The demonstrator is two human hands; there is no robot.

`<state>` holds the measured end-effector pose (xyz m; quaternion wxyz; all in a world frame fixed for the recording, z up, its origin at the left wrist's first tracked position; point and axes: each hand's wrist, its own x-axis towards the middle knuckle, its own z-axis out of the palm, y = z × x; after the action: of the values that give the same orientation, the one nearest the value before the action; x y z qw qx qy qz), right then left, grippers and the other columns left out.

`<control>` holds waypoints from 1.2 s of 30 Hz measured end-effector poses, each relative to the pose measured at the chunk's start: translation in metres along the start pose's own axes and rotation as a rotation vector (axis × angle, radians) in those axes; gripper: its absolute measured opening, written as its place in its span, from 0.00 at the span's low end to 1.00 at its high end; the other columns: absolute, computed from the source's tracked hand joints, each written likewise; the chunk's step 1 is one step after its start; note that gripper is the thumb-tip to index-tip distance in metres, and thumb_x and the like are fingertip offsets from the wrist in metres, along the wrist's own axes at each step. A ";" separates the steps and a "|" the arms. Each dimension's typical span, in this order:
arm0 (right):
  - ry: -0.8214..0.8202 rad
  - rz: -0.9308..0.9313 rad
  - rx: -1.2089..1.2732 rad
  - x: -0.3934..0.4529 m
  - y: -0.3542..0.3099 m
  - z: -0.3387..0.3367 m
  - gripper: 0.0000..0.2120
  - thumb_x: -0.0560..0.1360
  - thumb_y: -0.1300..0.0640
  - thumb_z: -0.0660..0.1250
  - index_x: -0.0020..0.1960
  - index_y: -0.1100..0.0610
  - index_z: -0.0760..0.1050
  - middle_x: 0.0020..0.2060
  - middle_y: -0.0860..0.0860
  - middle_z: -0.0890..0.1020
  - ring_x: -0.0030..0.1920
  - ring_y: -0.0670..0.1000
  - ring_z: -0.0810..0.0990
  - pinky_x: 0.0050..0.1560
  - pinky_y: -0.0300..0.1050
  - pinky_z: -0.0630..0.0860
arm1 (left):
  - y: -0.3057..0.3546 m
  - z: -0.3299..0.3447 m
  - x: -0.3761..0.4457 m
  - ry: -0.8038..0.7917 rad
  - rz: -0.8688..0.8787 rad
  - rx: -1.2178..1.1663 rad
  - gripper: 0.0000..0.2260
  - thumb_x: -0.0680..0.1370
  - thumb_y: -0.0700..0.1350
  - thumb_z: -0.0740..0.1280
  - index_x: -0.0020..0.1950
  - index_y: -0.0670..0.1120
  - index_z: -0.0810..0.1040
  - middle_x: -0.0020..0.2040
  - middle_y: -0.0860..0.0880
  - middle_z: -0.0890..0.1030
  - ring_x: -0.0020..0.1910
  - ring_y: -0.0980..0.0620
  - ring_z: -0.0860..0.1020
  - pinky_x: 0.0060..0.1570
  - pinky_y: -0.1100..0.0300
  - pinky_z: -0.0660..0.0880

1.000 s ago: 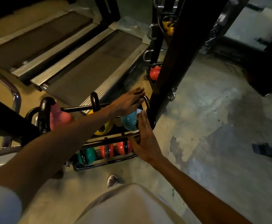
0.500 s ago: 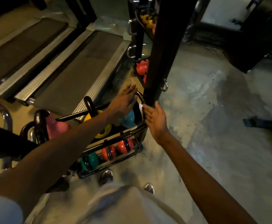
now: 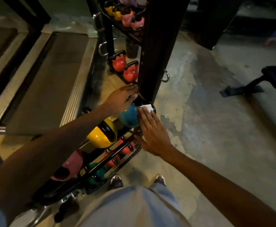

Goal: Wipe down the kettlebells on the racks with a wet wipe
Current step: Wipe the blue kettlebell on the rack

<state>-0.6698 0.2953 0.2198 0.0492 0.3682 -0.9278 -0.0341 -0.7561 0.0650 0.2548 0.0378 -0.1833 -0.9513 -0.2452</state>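
The right hand (image 3: 152,133) presses a wet wipe (image 3: 148,107) under flat fingers on the blue kettlebell (image 3: 128,117), left hand (image 3: 122,99) steadying its top; judging by the rack, the others remain.

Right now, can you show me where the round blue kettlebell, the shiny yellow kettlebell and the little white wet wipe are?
round blue kettlebell (image 3: 128,117): head view, on its rounded body.
shiny yellow kettlebell (image 3: 99,138): head view, on its yellow side.
little white wet wipe (image 3: 148,107): head view, on the part showing past the right hand's fingertips.
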 end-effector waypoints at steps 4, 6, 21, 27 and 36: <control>-0.091 -0.181 -0.224 -0.006 0.011 -0.008 0.41 0.84 0.35 0.40 0.83 0.66 0.47 0.83 0.65 0.48 0.84 0.61 0.42 0.83 0.58 0.42 | -0.004 0.003 0.002 0.006 -0.011 -0.016 0.20 0.88 0.49 0.60 0.77 0.41 0.73 0.78 0.42 0.72 0.80 0.45 0.67 0.79 0.50 0.64; -0.059 -0.216 -0.277 0.006 0.013 -0.016 0.42 0.83 0.35 0.39 0.83 0.68 0.47 0.82 0.67 0.51 0.84 0.62 0.45 0.83 0.58 0.42 | -0.006 0.005 0.003 0.003 -0.019 -0.009 0.21 0.88 0.49 0.59 0.77 0.40 0.73 0.78 0.41 0.72 0.80 0.44 0.66 0.79 0.50 0.64; -0.181 -0.494 -0.550 0.035 0.031 -0.042 0.38 0.85 0.38 0.46 0.76 0.68 0.69 0.74 0.68 0.71 0.80 0.67 0.60 0.82 0.64 0.48 | -0.008 -0.004 0.005 -0.069 -0.012 0.033 0.23 0.88 0.53 0.56 0.80 0.44 0.69 0.79 0.44 0.70 0.80 0.47 0.66 0.78 0.50 0.65; -0.058 -0.235 -0.287 0.030 0.031 -0.037 0.37 0.83 0.42 0.54 0.83 0.64 0.52 0.83 0.64 0.55 0.83 0.63 0.49 0.83 0.60 0.49 | -0.006 -0.007 0.002 -0.082 -0.037 0.024 0.28 0.85 0.58 0.53 0.78 0.44 0.72 0.77 0.45 0.74 0.78 0.47 0.69 0.76 0.47 0.69; 0.187 0.293 0.899 0.046 -0.001 -0.040 0.28 0.84 0.52 0.66 0.82 0.52 0.63 0.79 0.48 0.68 0.74 0.39 0.63 0.69 0.23 0.58 | -0.004 -0.001 0.000 -0.072 -0.043 0.007 0.27 0.86 0.55 0.52 0.79 0.41 0.71 0.78 0.42 0.71 0.80 0.45 0.66 0.77 0.49 0.67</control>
<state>-0.6977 0.2616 0.2622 -0.0276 0.2200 -0.8843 0.4109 -0.7581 0.0609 0.2542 -0.0009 -0.1716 -0.9566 -0.2356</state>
